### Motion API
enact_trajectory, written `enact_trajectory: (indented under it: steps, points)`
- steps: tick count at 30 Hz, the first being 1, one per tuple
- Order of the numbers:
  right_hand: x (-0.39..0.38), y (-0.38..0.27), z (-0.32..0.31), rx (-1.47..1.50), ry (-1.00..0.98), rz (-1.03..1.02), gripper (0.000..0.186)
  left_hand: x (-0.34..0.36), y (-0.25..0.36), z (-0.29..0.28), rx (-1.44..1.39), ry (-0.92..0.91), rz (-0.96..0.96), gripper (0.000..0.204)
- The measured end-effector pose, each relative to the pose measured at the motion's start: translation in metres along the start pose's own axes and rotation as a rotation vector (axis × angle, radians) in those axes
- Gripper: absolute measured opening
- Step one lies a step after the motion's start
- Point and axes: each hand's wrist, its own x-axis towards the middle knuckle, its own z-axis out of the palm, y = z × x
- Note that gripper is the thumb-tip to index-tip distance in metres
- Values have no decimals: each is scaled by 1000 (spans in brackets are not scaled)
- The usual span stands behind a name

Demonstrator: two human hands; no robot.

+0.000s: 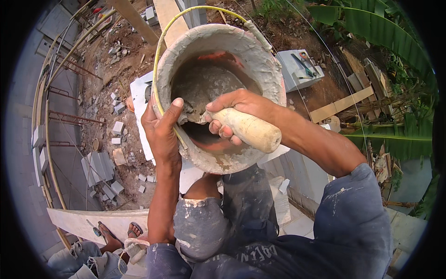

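Rounded handle (251, 130) over crusted bucket (265, 63)

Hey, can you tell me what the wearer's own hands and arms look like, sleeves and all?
The left hand and right hand are bare, with no gloves, rings or watches visible. The right sleeve is short and dark blue, with pale smears; the left sleeve, also dark blue, shows only partly.
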Motion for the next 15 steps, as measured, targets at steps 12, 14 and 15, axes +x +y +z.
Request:
enact_trajectory:
  steps: [12, 14, 15]
  points:
    - [-60, -56, 17, -3007, 533, -338, 21, 27, 6, 25, 119, -149, 9, 45]
    - [-48, -70, 14, -3266, 452, -753, 22, 31, 11, 29, 125, -147, 9, 43]
    - [-45, -76, 7, -3366, 394, -974, 23, 29, 11, 33, 129, -150, -2, 42]
